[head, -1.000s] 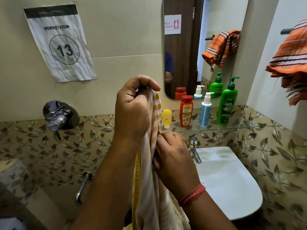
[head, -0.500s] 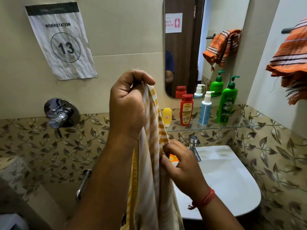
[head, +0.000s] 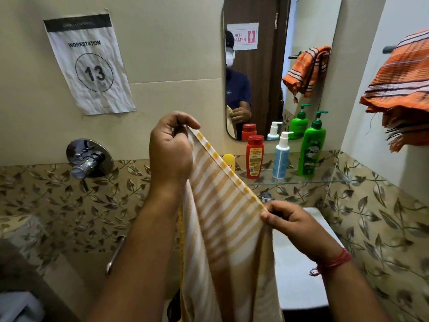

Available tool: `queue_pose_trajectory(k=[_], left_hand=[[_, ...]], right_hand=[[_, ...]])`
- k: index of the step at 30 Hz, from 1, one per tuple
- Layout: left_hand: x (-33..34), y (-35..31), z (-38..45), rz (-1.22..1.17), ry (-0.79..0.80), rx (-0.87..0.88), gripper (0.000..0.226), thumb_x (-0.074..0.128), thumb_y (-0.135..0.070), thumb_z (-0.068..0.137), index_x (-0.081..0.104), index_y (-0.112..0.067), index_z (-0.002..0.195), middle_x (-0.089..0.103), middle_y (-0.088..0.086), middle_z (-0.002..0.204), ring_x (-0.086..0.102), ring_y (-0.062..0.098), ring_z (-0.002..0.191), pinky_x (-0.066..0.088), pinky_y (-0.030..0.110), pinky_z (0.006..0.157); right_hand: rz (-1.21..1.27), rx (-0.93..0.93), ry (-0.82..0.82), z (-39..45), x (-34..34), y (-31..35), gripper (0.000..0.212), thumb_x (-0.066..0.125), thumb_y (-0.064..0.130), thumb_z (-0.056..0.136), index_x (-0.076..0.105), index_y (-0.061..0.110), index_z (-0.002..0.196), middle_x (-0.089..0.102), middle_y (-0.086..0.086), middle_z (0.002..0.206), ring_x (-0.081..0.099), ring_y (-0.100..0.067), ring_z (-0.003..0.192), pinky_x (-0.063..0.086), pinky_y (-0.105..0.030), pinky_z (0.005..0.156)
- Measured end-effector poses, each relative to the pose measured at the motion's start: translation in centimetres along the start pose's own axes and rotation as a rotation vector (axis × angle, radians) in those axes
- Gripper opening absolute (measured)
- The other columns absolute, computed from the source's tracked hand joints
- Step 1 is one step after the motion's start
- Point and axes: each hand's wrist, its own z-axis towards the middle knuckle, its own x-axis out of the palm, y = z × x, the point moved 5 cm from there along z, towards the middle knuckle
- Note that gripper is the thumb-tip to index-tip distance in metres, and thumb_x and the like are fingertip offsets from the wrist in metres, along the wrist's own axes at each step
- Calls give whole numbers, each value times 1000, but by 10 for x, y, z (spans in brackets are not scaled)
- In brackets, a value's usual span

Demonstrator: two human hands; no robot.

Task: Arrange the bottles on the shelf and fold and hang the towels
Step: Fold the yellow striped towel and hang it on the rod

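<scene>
Left hand (head: 170,149) raised and right hand (head: 293,220) lower, both fingers pinching the striped towel (head: 222,205) edge.

Four bottles stand on the glass shelf (head: 325,181): one small yellow bottle (head: 229,159) partly hidden behind cloth, one red bottle (head: 255,156), one white and blue pump bottle (head: 281,155) and one green pump bottle (head: 312,147). There are two towels: one yellow striped towel (head: 222,217) and one orange striped towel (head: 401,94). Two hands show, one left hand (head: 170,149) and one right hand (head: 294,223). One paper sign (head: 89,63), one mirror (head: 278,66) and one wall valve (head: 89,158) complete the count.
</scene>
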Motion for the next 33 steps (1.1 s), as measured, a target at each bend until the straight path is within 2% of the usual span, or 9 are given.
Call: queue_pose_trajectory(k=[3, 5, 10, 14, 19, 23, 26, 29, 33], left_hand=[[13, 0, -10, 82, 83, 22, 44, 38, 9, 85, 65, -26, 79, 65, 3, 91, 58, 7, 84, 42, 11, 72], [24, -4, -18, 135, 161, 74, 42, 41, 8, 87, 66, -26, 82, 62, 5, 95, 56, 3, 84, 40, 9, 72], [73, -16, -63, 174, 624, 170, 23, 52, -8, 101, 65, -20, 115, 58, -5, 118, 57, 0, 108, 44, 7, 86], [105, -13, -91, 96, 1005, 9, 44, 56, -29, 100, 52, -20, 143, 62, -7, 132, 56, 2, 126, 46, 23, 105], [119, -14, -93, 252, 956, -24, 24, 49, -32, 104, 66, -20, 116, 69, -5, 106, 63, 4, 101, 52, 28, 87], [129, -20, -99, 178, 808, 42, 7, 59, -15, 100, 65, -13, 99, 67, 1, 93, 64, 13, 90, 54, 31, 80], [132, -26, -96, 131, 661, 96, 12, 58, -2, 97, 66, -11, 93, 68, 0, 87, 65, 12, 85, 52, 24, 75], [128, -30, -87, 131, 484, 51, 16, 57, -8, 98, 65, -20, 91, 67, -6, 84, 64, 3, 81, 48, 12, 69], [112, -31, -69, 172, 196, 65, 12, 58, -15, 100, 65, -22, 92, 66, -12, 80, 61, -8, 74, 43, 6, 64]], right_hand=[[-50, -124, -215, -5, -23, 20, 18, 61, 32, 94, 71, 18, 85, 68, 0, 84, 64, -17, 85, 50, -40, 79], [-235, -224, -299, -7, -26, 41, 19, 58, 33, 93, 68, 20, 83, 65, 3, 81, 62, -12, 81, 49, -28, 74], [-574, -341, -190, 0, -14, 78, 14, 52, 28, 95, 55, 24, 81, 52, 15, 77, 51, -1, 75, 36, -14, 63], [-523, -358, -79, 5, -30, 90, 18, 52, 23, 85, 64, 13, 93, 63, 4, 90, 57, -7, 83, 46, -24, 71], [-423, -308, -110, 1, -63, 82, 18, 57, 29, 97, 61, 16, 85, 56, 9, 74, 53, -7, 70, 43, -30, 62], [-270, -173, 61, -3, -80, 66, 21, 56, 37, 94, 62, 19, 84, 55, 11, 74, 52, -8, 72, 42, -33, 65], [12, -19, 195, -12, -86, 47, 21, 62, 37, 90, 72, 22, 101, 70, 3, 94, 65, -14, 91, 54, -34, 78], [169, 94, 263, -25, -96, 25, 45, 68, 49, 84, 71, 17, 115, 71, -7, 113, 66, -22, 108, 53, -40, 95], [68, 172, 359, -33, -104, 0, 34, 62, 33, 92, 70, 2, 103, 69, -8, 99, 64, -19, 96, 51, -41, 91]])
